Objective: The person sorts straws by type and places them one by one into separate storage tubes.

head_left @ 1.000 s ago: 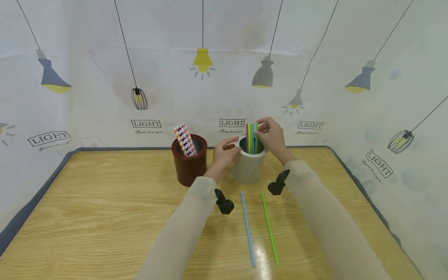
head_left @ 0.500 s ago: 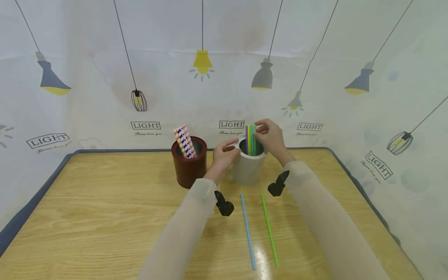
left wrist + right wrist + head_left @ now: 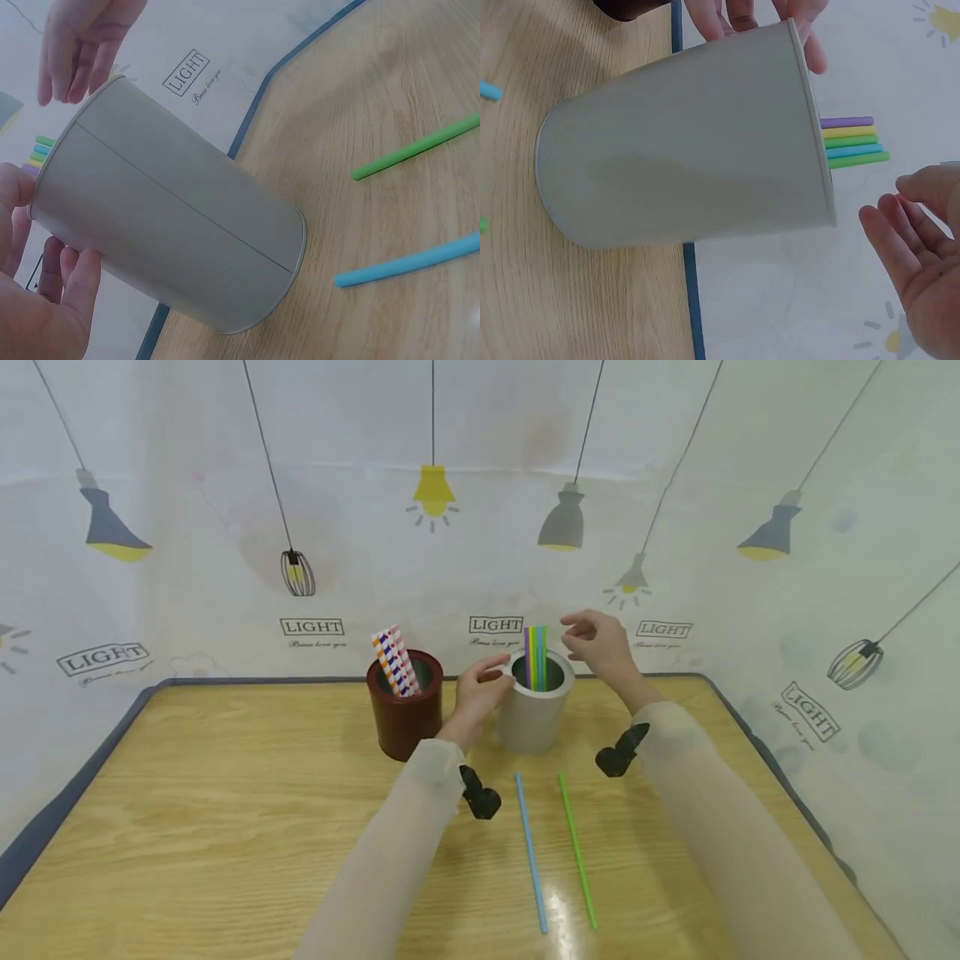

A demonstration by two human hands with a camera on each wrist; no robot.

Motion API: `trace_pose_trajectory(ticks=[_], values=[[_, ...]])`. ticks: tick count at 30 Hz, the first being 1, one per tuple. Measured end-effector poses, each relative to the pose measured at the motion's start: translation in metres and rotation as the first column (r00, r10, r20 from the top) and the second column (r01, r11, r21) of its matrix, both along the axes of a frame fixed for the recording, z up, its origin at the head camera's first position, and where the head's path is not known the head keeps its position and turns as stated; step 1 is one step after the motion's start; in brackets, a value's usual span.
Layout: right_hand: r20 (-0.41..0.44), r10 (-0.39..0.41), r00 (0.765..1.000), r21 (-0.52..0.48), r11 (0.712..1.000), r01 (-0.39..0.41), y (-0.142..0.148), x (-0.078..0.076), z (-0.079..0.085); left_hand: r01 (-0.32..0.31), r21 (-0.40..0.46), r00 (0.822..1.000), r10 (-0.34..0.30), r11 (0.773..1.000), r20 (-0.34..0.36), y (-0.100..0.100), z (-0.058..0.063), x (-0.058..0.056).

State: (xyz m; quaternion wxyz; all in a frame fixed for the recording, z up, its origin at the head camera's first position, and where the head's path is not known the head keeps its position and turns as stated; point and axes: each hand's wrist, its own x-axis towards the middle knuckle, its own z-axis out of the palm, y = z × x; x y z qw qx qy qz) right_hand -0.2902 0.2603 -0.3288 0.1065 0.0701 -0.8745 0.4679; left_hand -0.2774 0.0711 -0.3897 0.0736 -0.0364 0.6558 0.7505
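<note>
A white cup (image 3: 532,718) stands upright on the table, holding several plain straws (image 3: 536,657) in purple, yellow, green and blue. At its left side my left hand (image 3: 480,693) holds the rim, thumb on the near side and index finger farther back. My right hand (image 3: 603,647) is in the air to the right of the cup, fingers loosely bent and nothing between them. The right wrist view shows a gap between that hand (image 3: 926,247) and the straw ends (image 3: 855,142). Their lower parts are hidden inside the cup.
Left of the white cup stands a dark red cup (image 3: 408,722) with patterned paper straws (image 3: 396,662). A blue straw (image 3: 531,852) and a green straw (image 3: 577,852) lie on the wooden table (image 3: 247,810) in front. A printed curtain (image 3: 360,552) hangs behind.
My right hand has let go of a green straw, now among the others in the white cup, and moved off to the right. My left hand stays at the rim.
</note>
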Motion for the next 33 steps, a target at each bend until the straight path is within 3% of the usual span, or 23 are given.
trace_pose_trajectory(ticks=[11,18,27,33], values=[[0.155,0.131,0.979,0.042,0.989,-0.139,0.022,0.034,-0.005,-0.009,-0.007,1.000,0.009,1.000,0.001,0.000,0.000,0.002],[0.178,0.173,0.969,0.068,0.980,-0.188,0.031,0.052,-0.017,-0.011,-0.001,1.000,0.011,1.000,-0.008,0.001,-0.001,0.000],[0.178,0.179,0.968,0.040,0.981,-0.189,0.041,0.071,-0.047,-0.014,-0.008,1.000,0.013,1.000,-0.016,0.002,-0.001,0.001],[0.209,0.191,0.959,-0.041,0.982,-0.187,0.044,0.082,-0.071,-0.020,-0.009,0.999,0.020,1.000,-0.033,0.003,-0.002,0.000]])
